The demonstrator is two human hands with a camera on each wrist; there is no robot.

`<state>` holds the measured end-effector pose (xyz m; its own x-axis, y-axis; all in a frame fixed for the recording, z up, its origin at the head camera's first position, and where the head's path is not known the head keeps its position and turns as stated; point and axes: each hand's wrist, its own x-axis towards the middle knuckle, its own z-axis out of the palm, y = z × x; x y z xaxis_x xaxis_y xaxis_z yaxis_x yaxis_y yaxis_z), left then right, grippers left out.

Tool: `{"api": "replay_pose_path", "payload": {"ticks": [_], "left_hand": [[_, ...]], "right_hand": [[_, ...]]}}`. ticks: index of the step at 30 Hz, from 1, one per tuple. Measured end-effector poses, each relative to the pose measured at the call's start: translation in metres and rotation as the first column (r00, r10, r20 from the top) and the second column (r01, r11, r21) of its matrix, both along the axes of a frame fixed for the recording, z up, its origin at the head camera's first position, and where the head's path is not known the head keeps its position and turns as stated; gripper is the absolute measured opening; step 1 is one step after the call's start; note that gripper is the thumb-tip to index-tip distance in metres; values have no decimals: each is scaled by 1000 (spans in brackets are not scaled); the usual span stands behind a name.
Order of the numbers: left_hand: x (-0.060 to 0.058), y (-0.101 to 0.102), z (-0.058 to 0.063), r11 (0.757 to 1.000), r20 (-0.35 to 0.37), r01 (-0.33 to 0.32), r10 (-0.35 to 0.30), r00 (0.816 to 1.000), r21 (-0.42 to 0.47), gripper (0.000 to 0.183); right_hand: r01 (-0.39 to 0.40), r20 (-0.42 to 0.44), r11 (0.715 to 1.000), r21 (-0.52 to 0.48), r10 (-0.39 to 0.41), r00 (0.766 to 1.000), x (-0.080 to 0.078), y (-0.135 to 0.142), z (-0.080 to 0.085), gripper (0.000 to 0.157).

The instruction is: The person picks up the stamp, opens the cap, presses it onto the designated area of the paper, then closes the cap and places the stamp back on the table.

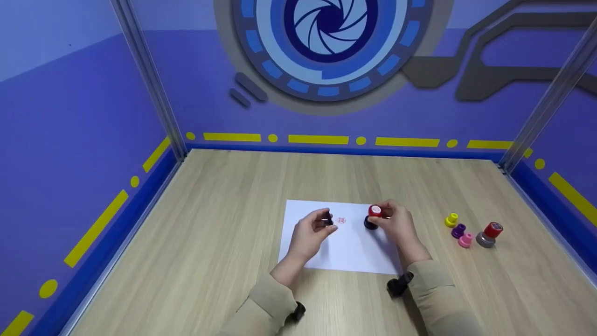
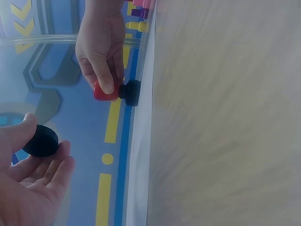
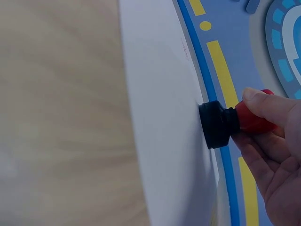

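My left hand (image 1: 308, 235) pinches a round black cap (image 2: 41, 142) between thumb and fingers, held over the left part of a white paper sheet (image 1: 347, 254). With thumb and fingertips, my right hand (image 1: 400, 225) grips the red handle of a stamp (image 3: 218, 123) by the sheet's right side. The stamp's black base faces down at the paper; whether it presses on the sheet I cannot tell for sure. A small round red print (image 1: 341, 220) shows on the paper between the two hands.
To the right of the sheet stand a yellow stamp (image 1: 451, 220), a purple stamp (image 1: 458, 230) and a pink stamp (image 1: 465, 240). Beside them is a larger red and grey stamp (image 1: 489, 234). Blue panels (image 1: 326, 126) border the wooden table (image 1: 224, 210) at the back and sides.
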<state>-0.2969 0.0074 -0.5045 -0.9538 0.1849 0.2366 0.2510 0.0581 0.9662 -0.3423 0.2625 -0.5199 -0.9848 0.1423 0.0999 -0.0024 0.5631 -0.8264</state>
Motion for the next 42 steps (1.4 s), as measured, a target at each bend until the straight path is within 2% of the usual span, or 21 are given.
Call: {"api": "replay_pose_path", "payload": {"ticks": [9, 17, 26, 34, 38, 40, 42], "left_hand": [[0, 0, 0, 1000, 4, -4, 4, 1000, -11, 46], [-1, 0, -1, 999, 20, -10, 11, 1000, -44, 46], [-2, 0, -1, 997, 15, -28, 29, 999, -72, 46], [-3, 0, -2, 997, 23, -32, 34, 999, -70, 46], [-3, 0, -2, 998, 28, -31, 33, 999, -58, 46], [-3, 0, -2, 999, 31, -27, 28, 999, -45, 46], [-2, -1, -1, 999, 27, -25, 26, 999, -40, 47]], "right_hand": [[-3, 19, 1000, -15, 3, 1000, 0, 0, 1, 40], [11, -16, 1000, -7, -11, 1000, 2, -1, -1, 37], [15, -9, 1000, -10, -16, 1000, 3, -1, 0, 35], [12, -62, 1000, -24, -14, 998, 5, 0, -1, 37], [41, -58, 992, -122, -49, 997, 6, 3, 3, 43], [73, -31, 970, -231, -82, 996, 7, 4, 10, 47], [107, 8, 937, -332, -111, 994, 9, 6, 18, 51]]}}
